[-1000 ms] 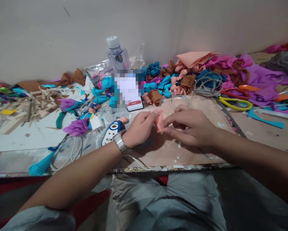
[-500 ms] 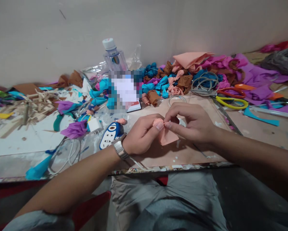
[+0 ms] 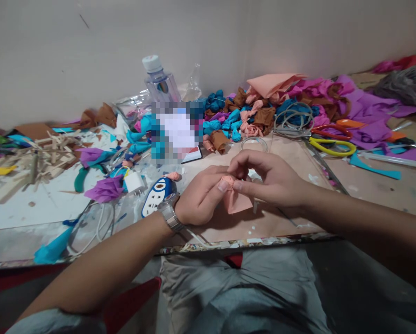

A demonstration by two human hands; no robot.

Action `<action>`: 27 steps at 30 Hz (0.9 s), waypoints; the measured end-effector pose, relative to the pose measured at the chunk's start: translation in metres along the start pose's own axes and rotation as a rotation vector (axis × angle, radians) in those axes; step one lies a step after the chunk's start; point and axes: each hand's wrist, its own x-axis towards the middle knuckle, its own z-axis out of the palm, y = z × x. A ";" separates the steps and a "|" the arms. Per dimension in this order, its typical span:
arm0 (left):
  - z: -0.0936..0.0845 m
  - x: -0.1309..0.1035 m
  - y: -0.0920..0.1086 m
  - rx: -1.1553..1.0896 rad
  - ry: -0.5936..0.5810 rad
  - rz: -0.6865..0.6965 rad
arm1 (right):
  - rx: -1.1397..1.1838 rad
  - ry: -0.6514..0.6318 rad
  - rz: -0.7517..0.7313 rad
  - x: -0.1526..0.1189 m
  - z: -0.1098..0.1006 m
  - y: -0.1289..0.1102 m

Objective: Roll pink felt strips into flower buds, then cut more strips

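A small peach paper flower (image 3: 238,202) is between my two hands, its rolled top up at the thumbs and a loose flap hanging down. My left hand (image 3: 205,194), with a metal watch at the wrist, pinches it from the left. From the right, my right hand (image 3: 267,178) has thumb and fingers closed on the base of the rolled part. Behind them lies a heap of twisted teal, brown and peach paper pieces (image 3: 233,121).
Yellow-handled scissors (image 3: 333,145) lie to the right. A blue and white power strip (image 3: 156,197) and a purple paper flower (image 3: 105,189) are on the left. At the back stands a plastic bottle (image 3: 162,87). Wooden sticks (image 3: 51,155) are piled far left.
My right thumb and fingers have come in closer against the paper flower, meeting my left thumb. The view has shifted slightly.
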 end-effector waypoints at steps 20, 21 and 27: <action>0.001 0.001 -0.017 -0.197 0.546 -0.066 | 0.030 0.179 -0.036 0.004 -0.009 0.011; 0.001 0.002 -0.017 -0.211 0.567 -0.035 | 0.077 0.196 -0.021 0.004 -0.009 0.011; -0.001 0.000 -0.014 -0.342 0.449 0.021 | 0.255 0.249 0.058 0.010 -0.007 0.013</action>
